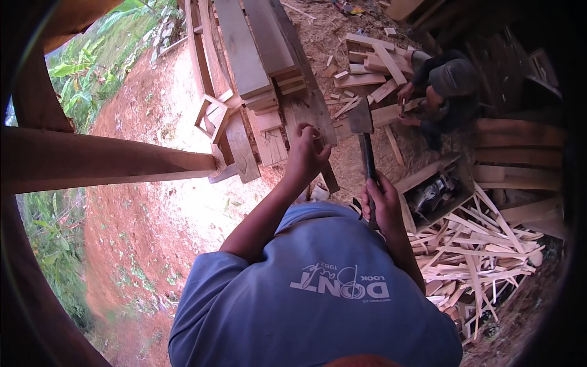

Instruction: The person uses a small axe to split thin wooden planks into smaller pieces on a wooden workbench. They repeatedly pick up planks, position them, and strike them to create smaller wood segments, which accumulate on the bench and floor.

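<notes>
Single head-worn fisheye, facing steeply down: blue shirt (306,257) very near at lower centre; left hand (307,153) and right hand (383,200) farther off, mid-frame; ground (137,226) beyond.

wood bench (318,112): stacked boards (241,43) lengthwise, ends short of near edge | dirt ground (140,226): offcuts (389,64), open-topped box (425,171) off bench's right edge; stick heap (471,257) just beside box

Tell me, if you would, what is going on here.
The person's right hand grips a broad-headed tool by its handle, head pointing away. The left hand is by a plank, fingers curled; whether it holds anything small is unclear. Boards lie stacked beyond, and a co-worker sits or crouches at right near loose wood.
</notes>
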{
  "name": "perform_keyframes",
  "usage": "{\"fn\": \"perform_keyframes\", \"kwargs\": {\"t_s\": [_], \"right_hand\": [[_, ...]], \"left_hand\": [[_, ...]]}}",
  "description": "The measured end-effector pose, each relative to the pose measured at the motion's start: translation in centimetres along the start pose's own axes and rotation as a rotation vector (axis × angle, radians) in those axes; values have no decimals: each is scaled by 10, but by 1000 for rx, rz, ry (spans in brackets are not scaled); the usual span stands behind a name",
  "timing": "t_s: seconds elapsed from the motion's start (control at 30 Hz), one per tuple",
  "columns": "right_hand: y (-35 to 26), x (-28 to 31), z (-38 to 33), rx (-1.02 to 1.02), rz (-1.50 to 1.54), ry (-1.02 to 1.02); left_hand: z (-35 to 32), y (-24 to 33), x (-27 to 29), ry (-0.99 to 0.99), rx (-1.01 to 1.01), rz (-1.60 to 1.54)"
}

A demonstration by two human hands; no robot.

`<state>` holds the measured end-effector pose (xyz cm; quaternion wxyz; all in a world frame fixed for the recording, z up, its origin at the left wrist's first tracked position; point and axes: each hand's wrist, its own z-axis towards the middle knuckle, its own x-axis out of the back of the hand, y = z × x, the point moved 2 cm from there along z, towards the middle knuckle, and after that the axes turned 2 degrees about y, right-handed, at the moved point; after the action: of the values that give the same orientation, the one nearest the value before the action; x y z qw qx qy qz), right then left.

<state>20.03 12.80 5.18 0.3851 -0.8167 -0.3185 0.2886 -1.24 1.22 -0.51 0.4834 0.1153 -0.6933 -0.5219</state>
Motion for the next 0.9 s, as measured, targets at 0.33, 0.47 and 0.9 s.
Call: {"fn": "perform_keyframes", "kwargs": {"t_s": [0.33, 0.47, 0.9], "right_hand": [[20, 19, 0, 5, 19, 6], [22, 18, 0, -2, 15, -5], [19, 20, 0, 14, 16, -30]], "left_hand": [[6, -7, 7, 347, 110, 260], [13, -9, 12, 167, 364, 115], [55, -6, 35, -235, -272, 300]]}}
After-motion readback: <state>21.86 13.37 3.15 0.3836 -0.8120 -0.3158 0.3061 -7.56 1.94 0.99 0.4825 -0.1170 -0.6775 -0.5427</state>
